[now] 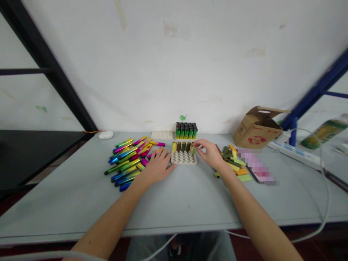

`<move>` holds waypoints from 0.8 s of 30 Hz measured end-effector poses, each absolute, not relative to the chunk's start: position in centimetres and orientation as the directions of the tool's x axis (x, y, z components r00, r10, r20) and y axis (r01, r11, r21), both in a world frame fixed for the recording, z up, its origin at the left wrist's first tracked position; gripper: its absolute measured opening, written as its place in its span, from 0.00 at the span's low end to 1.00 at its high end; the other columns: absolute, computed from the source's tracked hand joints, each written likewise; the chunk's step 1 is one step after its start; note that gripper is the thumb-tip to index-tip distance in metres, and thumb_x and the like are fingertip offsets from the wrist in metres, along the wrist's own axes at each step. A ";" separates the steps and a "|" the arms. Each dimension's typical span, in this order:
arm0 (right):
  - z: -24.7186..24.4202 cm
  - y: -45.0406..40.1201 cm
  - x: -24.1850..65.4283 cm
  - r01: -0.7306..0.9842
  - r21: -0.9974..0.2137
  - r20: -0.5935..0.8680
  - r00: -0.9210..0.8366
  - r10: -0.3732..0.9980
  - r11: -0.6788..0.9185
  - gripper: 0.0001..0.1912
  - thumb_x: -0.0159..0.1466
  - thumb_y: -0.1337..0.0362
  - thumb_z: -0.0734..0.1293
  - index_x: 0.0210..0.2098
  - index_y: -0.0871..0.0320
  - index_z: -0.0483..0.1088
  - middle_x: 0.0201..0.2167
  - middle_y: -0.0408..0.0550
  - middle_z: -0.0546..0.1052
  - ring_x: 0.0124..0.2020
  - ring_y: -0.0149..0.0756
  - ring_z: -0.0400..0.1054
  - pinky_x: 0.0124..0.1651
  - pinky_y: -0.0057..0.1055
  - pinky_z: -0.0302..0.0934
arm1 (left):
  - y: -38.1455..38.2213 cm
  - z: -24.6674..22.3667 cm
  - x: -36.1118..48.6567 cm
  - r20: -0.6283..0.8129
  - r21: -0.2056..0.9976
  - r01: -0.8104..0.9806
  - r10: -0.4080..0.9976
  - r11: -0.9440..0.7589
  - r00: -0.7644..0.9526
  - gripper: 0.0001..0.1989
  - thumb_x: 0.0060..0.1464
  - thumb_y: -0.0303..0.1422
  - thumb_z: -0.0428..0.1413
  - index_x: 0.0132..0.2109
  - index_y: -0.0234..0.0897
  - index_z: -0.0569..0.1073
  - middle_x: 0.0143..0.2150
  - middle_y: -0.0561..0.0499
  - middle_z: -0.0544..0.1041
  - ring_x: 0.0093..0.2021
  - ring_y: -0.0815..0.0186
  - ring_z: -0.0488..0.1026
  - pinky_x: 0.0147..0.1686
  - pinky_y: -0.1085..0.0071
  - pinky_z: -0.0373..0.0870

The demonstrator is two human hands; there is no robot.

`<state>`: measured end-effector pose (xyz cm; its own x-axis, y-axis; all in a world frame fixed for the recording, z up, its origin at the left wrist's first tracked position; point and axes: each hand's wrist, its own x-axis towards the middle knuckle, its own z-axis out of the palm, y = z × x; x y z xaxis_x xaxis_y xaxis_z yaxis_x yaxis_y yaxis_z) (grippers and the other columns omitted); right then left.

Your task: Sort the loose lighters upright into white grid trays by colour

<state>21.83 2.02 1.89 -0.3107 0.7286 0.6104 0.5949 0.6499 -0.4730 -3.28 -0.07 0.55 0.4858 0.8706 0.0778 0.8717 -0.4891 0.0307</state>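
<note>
A person sits at a grey table (81, 203). The left hand (157, 166) lies flat and open, holding nothing, steadying a white slotted tray (183, 158) beside a pile of iridescent sleeves (130, 157). The right hand (210, 154) pinches what looks like a green lighter (193, 148) at the tray's far right slot; the view is blurry. Pressing it straight down, tray braced, would likely seat it cleanly. A full tray (186, 131) stands farther off by the wall, loose lighters (232, 161) lie right. Open room spreads along the near edge.
</note>
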 end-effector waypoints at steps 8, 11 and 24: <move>2.1 1.8 21.9 0.698 -0.401 0.590 -0.298 0.750 0.593 0.08 0.63 0.68 0.63 0.40 0.56 0.73 0.40 0.49 0.76 0.41 0.38 0.71 0.46 0.34 0.64 | -0.1 0.6 -3.3 0.086 0.044 0.869 0.868 -0.493 0.489 0.28 0.63 0.46 0.42 0.62 0.33 0.62 0.65 0.36 0.61 0.68 0.46 0.51 0.63 0.47 0.48; 2.1 1.8 22.1 0.754 -0.381 0.572 -0.263 0.777 0.536 0.08 0.63 0.65 0.64 0.41 0.56 0.74 0.41 0.50 0.76 0.42 0.39 0.71 0.46 0.34 0.64 | -0.1 0.5 -3.3 0.096 0.037 0.866 0.865 -0.498 0.493 0.28 0.63 0.46 0.42 0.62 0.31 0.62 0.65 0.36 0.61 0.68 0.46 0.51 0.63 0.47 0.48; 2.5 2.1 23.1 0.902 -0.368 0.506 -0.008 0.862 0.224 0.14 0.65 0.65 0.59 0.44 0.58 0.73 0.41 0.51 0.78 0.43 0.40 0.72 0.48 0.34 0.62 | -0.1 0.4 -3.3 0.100 0.033 0.872 0.870 -0.487 0.482 0.28 0.63 0.46 0.42 0.63 0.31 0.60 0.66 0.36 0.60 0.68 0.46 0.51 0.63 0.48 0.48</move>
<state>23.13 2.09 2.49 -0.0077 0.8622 0.5064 0.9023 0.2243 -0.3682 -3.28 -0.08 0.42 0.4824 0.8702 0.0998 0.8725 -0.4875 0.0334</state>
